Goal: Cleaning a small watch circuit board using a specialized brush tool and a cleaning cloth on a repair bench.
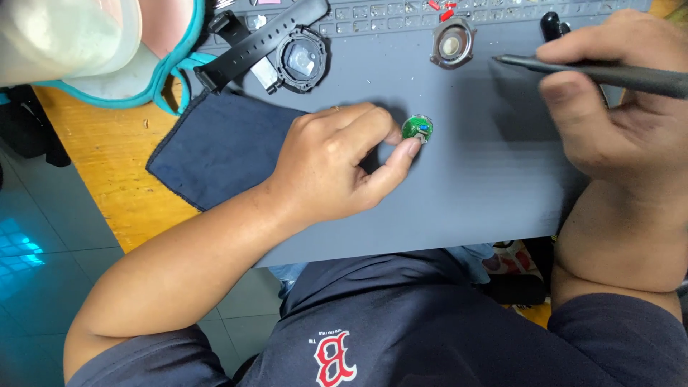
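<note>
The left hand [333, 168] pinches the small round green circuit board [416, 129] at its fingertips. The right hand [616, 100] grips a thin black tool [609, 73]. Bare grey mat [473, 193] lies around the board on the desk.

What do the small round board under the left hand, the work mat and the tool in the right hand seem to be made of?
Round board: green circuit-board laminate, glossy, with a small blue part on it. Work mat: grey, matte, probably rubber or silicone, with moulded compartments at its far edge. Tool in the right hand: dark, satin shaft tapering to a point, metal or plastic, hard to tell. The left hand pinches the board.
</note>
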